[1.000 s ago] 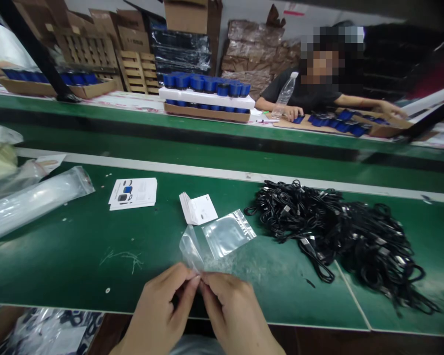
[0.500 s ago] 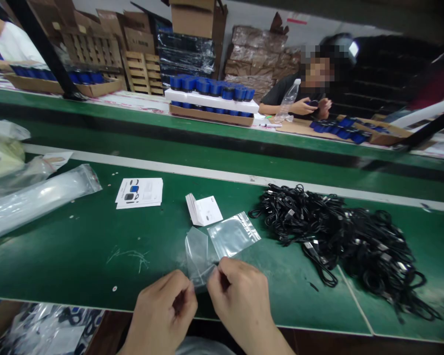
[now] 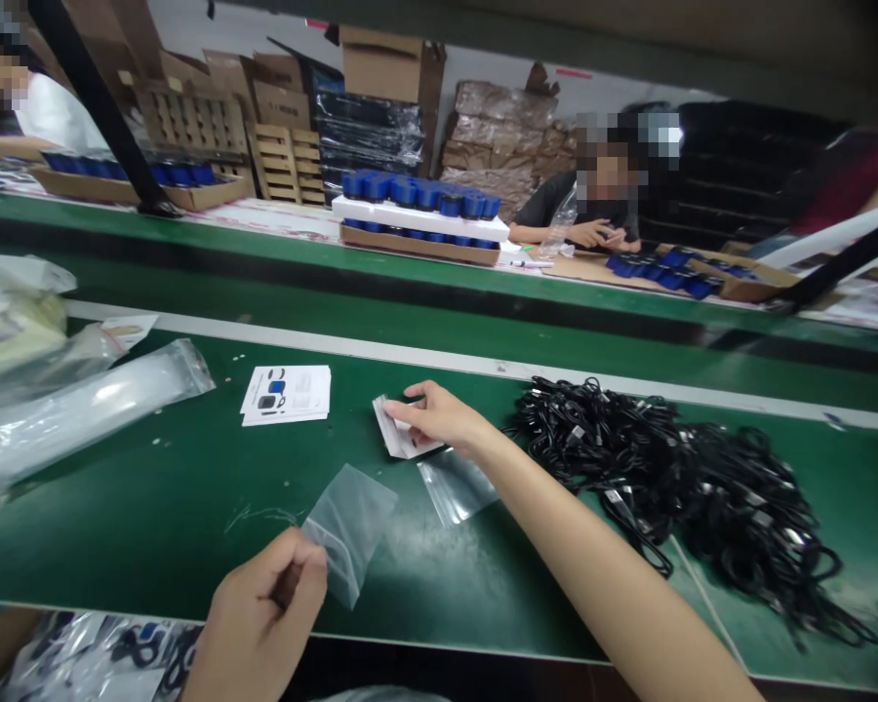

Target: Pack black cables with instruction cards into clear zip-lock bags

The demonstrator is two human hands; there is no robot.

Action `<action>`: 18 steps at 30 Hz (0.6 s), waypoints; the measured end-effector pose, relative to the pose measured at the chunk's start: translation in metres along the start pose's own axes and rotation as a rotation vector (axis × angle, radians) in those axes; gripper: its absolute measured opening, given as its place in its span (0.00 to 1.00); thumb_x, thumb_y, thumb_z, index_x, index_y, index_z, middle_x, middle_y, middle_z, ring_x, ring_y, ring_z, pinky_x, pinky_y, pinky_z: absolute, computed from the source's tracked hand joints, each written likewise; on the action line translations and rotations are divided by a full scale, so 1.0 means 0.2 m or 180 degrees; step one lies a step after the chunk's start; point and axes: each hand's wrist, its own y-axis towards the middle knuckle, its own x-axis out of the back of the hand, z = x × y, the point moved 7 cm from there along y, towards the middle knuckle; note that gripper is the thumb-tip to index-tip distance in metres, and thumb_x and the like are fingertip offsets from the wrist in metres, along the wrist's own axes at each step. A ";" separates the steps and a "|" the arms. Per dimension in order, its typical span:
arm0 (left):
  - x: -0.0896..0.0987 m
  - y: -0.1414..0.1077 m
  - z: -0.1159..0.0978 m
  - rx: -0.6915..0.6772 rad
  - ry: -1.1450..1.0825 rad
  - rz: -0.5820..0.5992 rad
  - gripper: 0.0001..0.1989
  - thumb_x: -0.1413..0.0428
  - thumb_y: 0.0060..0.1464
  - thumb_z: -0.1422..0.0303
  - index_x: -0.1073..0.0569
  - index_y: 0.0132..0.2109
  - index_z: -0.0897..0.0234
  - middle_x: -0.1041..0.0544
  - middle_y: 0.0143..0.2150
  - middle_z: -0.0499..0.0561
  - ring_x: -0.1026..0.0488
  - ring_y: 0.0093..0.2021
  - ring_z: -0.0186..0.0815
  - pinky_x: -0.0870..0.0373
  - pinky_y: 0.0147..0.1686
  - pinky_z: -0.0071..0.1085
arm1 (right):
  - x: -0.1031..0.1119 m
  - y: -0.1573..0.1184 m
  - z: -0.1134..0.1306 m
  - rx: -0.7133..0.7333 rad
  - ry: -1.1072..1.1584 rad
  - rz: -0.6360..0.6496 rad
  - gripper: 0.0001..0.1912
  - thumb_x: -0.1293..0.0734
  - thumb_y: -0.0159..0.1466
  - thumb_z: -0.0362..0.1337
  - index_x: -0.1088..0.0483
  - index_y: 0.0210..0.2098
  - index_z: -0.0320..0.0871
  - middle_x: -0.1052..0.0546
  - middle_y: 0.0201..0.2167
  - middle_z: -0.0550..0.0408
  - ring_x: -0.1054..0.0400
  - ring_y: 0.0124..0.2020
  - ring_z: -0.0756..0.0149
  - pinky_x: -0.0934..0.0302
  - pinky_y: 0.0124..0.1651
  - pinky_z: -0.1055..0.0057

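My left hand (image 3: 259,609) pinches one edge of a clear plastic bag (image 3: 351,531), which hangs over the green tabletop in front of me. My right hand (image 3: 439,414) is stretched forward onto a small stack of folded white leaflets (image 3: 399,439). Its fingers are apart and touch the stack's upper left edge, partly covering it. A second clear zip bag (image 3: 458,487) lies flat under my right forearm, which hides part of it. Left of the leaflets lies a pile of printed cards (image 3: 289,395) with product pictures.
Bundled black cables (image 3: 629,448) are heaped on the right. A long pack of plastic bags (image 3: 95,409) lies at left. Below the table edge, filled bags (image 3: 95,653) show. Across the bench are blue round items (image 3: 417,190) in trays and a co-worker (image 3: 592,210).
My right hand has let go of the clear bag and moved forward to the leaflets. My left hand has shifted left, still holding the bag. The co-worker's hands have lowered.
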 end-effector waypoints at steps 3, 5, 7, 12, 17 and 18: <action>-0.01 0.01 0.01 0.0169 -0.0243 0.0041 0.19 0.53 0.56 0.55 0.36 0.22 0.60 0.38 0.16 0.41 0.38 0.18 0.30 0.42 0.20 0.24 | 0.00 0.00 -0.01 -0.0100 0.0145 0.0036 0.25 0.29 0.57 0.44 0.36 0.48 0.36 0.26 0.37 0.48 0.31 0.27 0.69 0.34 0.25 0.73; -0.01 0.01 0.01 0.0343 -0.0433 -0.0042 0.18 0.53 0.56 0.55 0.36 0.23 0.60 0.37 0.16 0.41 0.37 0.18 0.30 0.40 0.20 0.24 | 0.00 -0.02 -0.02 -0.0125 0.0225 0.0049 0.23 0.30 0.58 0.44 0.35 0.47 0.36 0.26 0.38 0.47 0.31 0.27 0.70 0.34 0.26 0.74; -0.03 0.02 -0.01 0.0430 -0.0568 -0.0073 0.17 0.51 0.55 0.56 0.35 0.23 0.60 0.36 0.16 0.41 0.36 0.17 0.30 0.38 0.21 0.24 | 0.00 -0.02 -0.02 -0.0111 0.0290 0.0063 0.27 0.30 0.58 0.47 0.36 0.49 0.37 0.26 0.39 0.47 0.30 0.28 0.69 0.33 0.26 0.74; -0.07 0.02 -0.04 0.0459 -0.0659 0.0002 0.17 0.50 0.54 0.55 0.34 0.23 0.60 0.35 0.14 0.40 0.35 0.16 0.29 0.38 0.20 0.24 | -0.01 -0.01 -0.02 -0.0020 0.0299 0.0048 0.33 0.25 0.52 0.45 0.37 0.51 0.38 0.24 0.35 0.51 0.29 0.28 0.67 0.34 0.27 0.74; -0.08 0.03 -0.02 0.0649 -0.0861 0.0064 0.16 0.49 0.53 0.56 0.34 0.24 0.60 0.32 0.14 0.40 0.34 0.15 0.29 0.38 0.19 0.24 | -0.01 -0.01 -0.01 0.0004 0.0334 0.0199 0.11 0.30 0.59 0.39 0.30 0.35 0.38 0.26 0.23 0.56 0.31 0.23 0.69 0.33 0.27 0.73; -0.08 0.03 -0.02 0.0673 -0.0928 0.0068 0.16 0.48 0.53 0.56 0.33 0.25 0.60 0.31 0.14 0.40 0.35 0.15 0.29 0.38 0.19 0.23 | 0.00 -0.01 -0.01 0.0034 0.0322 0.0200 0.08 0.31 0.60 0.38 0.30 0.30 0.38 0.26 0.21 0.56 0.31 0.22 0.69 0.34 0.28 0.73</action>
